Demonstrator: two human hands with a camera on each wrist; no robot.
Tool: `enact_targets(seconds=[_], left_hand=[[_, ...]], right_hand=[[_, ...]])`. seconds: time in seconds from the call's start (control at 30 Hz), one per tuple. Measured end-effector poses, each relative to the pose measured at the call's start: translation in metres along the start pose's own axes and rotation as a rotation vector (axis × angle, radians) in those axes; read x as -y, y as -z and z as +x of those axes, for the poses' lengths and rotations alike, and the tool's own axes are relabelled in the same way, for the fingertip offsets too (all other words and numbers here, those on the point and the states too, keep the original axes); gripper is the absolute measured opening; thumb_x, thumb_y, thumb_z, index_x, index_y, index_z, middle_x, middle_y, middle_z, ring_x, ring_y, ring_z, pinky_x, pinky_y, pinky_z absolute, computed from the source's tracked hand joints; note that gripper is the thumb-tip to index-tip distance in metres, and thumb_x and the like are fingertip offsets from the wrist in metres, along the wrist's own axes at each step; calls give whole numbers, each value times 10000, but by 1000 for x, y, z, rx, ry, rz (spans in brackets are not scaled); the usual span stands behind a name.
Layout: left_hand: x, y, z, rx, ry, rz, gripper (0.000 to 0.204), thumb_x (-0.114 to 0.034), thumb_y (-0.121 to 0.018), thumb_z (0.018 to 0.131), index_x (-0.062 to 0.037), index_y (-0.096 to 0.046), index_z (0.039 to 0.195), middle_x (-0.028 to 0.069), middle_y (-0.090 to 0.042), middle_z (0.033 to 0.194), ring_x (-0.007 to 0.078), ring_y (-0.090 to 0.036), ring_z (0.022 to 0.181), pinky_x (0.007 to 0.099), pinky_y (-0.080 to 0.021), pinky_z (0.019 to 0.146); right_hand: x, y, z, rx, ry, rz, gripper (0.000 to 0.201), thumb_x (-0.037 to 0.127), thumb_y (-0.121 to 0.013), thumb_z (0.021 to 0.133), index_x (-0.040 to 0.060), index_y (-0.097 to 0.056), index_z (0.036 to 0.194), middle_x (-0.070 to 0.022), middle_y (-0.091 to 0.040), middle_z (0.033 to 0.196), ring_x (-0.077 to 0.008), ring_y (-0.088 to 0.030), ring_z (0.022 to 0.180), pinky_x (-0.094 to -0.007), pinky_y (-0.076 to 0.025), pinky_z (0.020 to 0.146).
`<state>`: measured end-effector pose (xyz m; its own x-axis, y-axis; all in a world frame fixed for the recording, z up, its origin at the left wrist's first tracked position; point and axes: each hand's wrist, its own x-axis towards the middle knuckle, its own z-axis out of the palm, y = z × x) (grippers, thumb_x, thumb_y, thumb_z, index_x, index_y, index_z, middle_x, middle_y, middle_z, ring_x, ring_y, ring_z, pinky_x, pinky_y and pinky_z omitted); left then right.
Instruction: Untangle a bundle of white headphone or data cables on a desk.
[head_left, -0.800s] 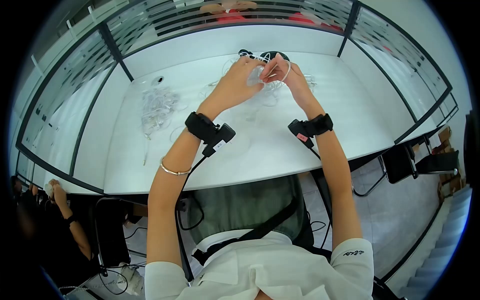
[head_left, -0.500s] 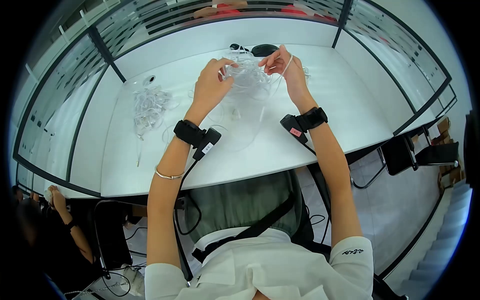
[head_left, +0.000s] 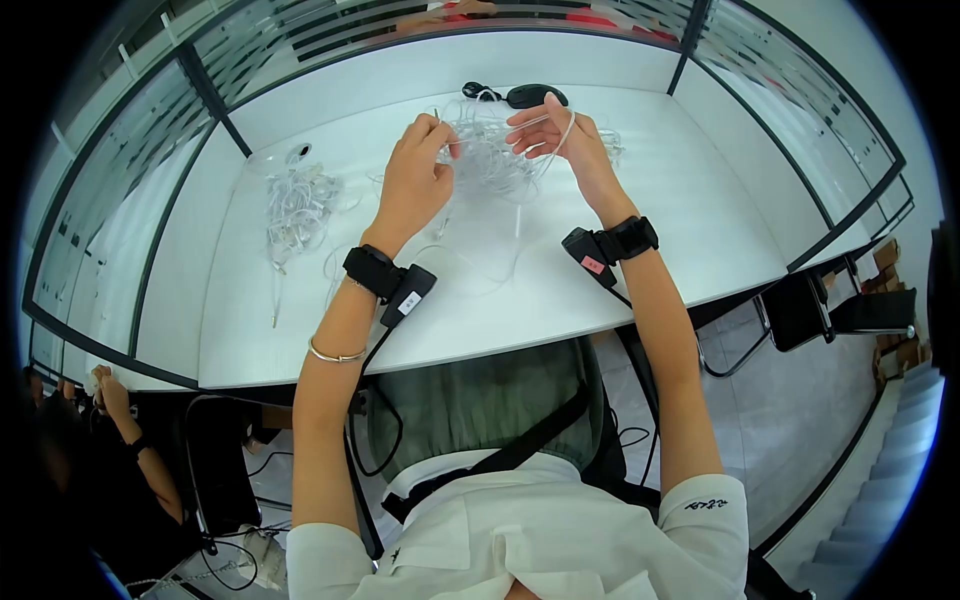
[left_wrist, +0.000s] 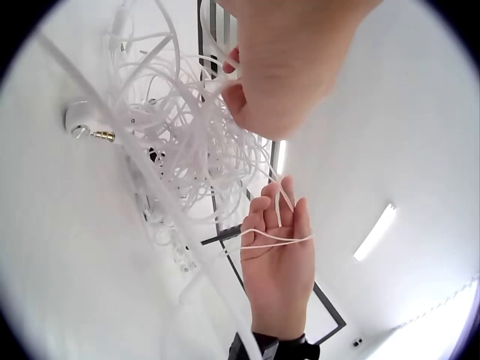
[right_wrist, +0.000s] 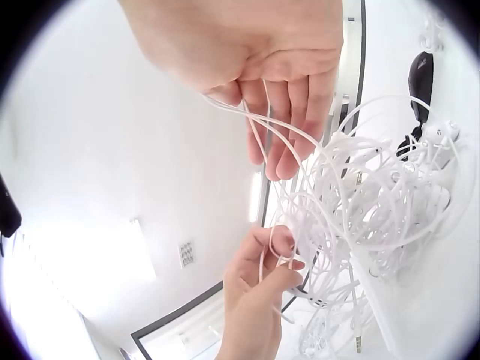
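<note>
Head view: the main mess of white cables [head_left: 490, 165] is sitting between and just past the hands on the desk [head_left: 570, 265], with a black mouse [head_left: 537, 96] parked beyond it. The right hand [head_left: 580, 155] is held open, palm turned inward, with a thin white strand [head_left: 571, 128] hooked round its thumb. The left hand [head_left: 413, 185] is curled on the other side of the tangle, but its grip can't be made out from up here. Another heap of cables [head_left: 298, 210] is left well apart, out past the left hand.

Left wrist view: the strand is draped across the right palm and between the fingers, so it's carried more than clenched. A plug with a gold tip [left_wrist: 103, 136] is seen at the edge of the tangle, across from the right hand.

Right wrist view: here the left hand's grip is shown: thin cable is pinched and looped in its bent fingers, and slack is strung between both hands. As for progress, it looks pretty early tbh. Only a bit of strand is drawn clear; the bulk is knotted and is left to be worked loose. Whether that outer heap is sorted can't be told.
</note>
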<state>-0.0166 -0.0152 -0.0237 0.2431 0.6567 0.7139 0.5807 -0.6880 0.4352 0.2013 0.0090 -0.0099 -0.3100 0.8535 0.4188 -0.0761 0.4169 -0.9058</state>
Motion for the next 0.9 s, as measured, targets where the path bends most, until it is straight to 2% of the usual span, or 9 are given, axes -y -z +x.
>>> enact_targets(seconds=[0.1,0.2,0.3,0.4,0.5,0.6,0.7,0.8,0.9], left_hand=[[-2,1,-3,-18,1,32,151,37,-576,695,-18,-471,788,84,-437,838,205,-487,780,319,-422,623],[-3,2,-3,7,3,166,212,-82,-663,734,-24,-459,735,77,-419,775,194,-476,722,308,-385,575],[1,0,-4,-25,26,216,268,-144,-693,774,-27,-462,705,70,-421,694,199,-466,642,316,-369,562],[8,-1,-6,-52,58,154,272,-181,-682,815,-28,-480,715,49,-459,618,161,-475,567,296,-365,533],[-1,-1,-5,-61,239,-1,238,-176,-654,848,-24,-505,741,30,-497,568,112,-466,518,276,-355,500],[-3,-2,-5,-47,305,-39,183,-175,-640,862,-24,-559,798,10,-519,563,87,-458,499,263,-352,478],[-5,0,-4,-20,240,39,133,-157,-647,850,-32,-604,870,17,-512,609,102,-463,543,257,-370,514],[-1,-1,-4,-20,88,-5,137,-144,-659,832,-38,-625,913,30,-505,723,121,-488,652,251,-393,591],[-3,-3,-4,-23,79,-73,153,-138,-675,809,-32,-623,907,44,-482,849,144,-482,755,260,-398,668]], right_hand=[[-1,-2,0,17,-11,-19,609,555,-359,945,36,-678,955,-94,-688,899,-166,-648,809,-274,-494,739],[-1,-4,0,44,-14,-29,619,571,-354,940,47,-682,965,-86,-682,950,-163,-633,853,-287,-490,762],[2,-7,-2,77,-12,-61,633,588,-347,934,53,-685,966,-79,-673,987,-160,-616,878,-302,-488,778],[-1,-6,-2,106,28,-120,644,595,-345,931,52,-686,985,-82,-671,993,-163,-611,872,-312,-488,779],[0,-8,-3,102,8,-102,636,589,-353,932,52,-686,1006,-81,-673,986,-160,-609,851,-305,-486,778],[3,-10,-5,88,-11,-62,634,585,-364,932,45,-684,1021,-84,-674,979,-154,-609,837,-294,-483,775],[2,-9,-4,67,19,-26,623,565,-364,941,34,-682,1017,-89,-674,969,-148,-608,824,-284,-478,767],[-1,-5,-2,-8,62,26,607,546,-352,959,44,-694,978,-71,-679,924,-141,-613,811,-263,-466,744],[2,-3,-1,-51,103,28,591,529,-362,962,39,-692,975,-70,-681,909,-141,-613,819,-267,-466,753]])
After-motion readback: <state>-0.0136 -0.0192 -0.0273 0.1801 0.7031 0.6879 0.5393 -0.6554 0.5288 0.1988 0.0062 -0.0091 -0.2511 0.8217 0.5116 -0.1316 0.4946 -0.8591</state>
